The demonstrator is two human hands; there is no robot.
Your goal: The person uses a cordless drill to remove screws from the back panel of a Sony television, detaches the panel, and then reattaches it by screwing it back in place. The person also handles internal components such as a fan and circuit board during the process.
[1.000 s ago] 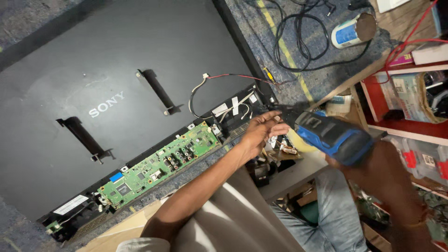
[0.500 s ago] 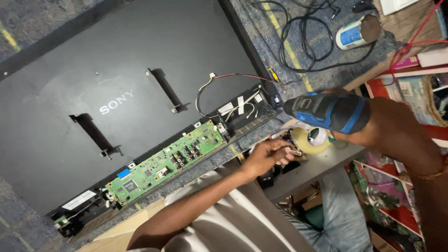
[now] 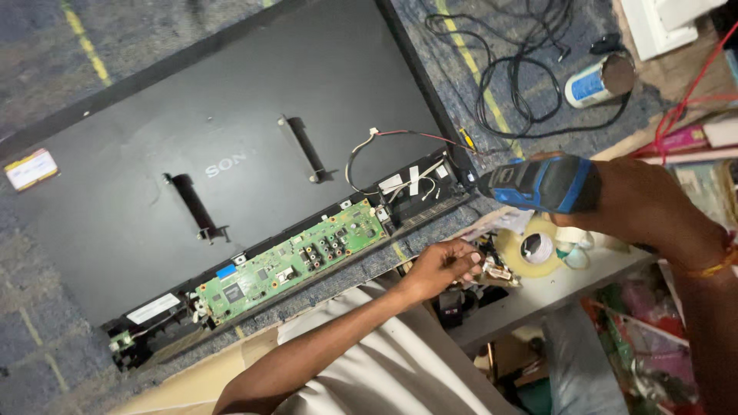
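Observation:
A large black flat screen (image 3: 231,115) lies face down on a blue-grey carpet. A green circuit board (image 3: 296,259) is exposed along its near edge, with red, black and white wires (image 3: 400,165) at the right end. My right hand (image 3: 646,207) grips a blue and black power screwdriver (image 3: 542,184), its tip at the screen's near right corner. My left hand (image 3: 442,267) is off the screen, fingers curled over small parts on a white shelf edge; whether it holds one is unclear.
A roll of clear tape (image 3: 532,250) lies on the white shelf (image 3: 553,288) under the screwdriver. Black cables (image 3: 523,61) and a blue-and-white can (image 3: 596,81) lie on the carpet at the far right. Red shelving with clutter (image 3: 692,138) stands at the right.
My left hand has drawn back from the screen's corner to the small parts by the tape roll. My right hand has lifted the screwdriver up and brought it to the screen's corner.

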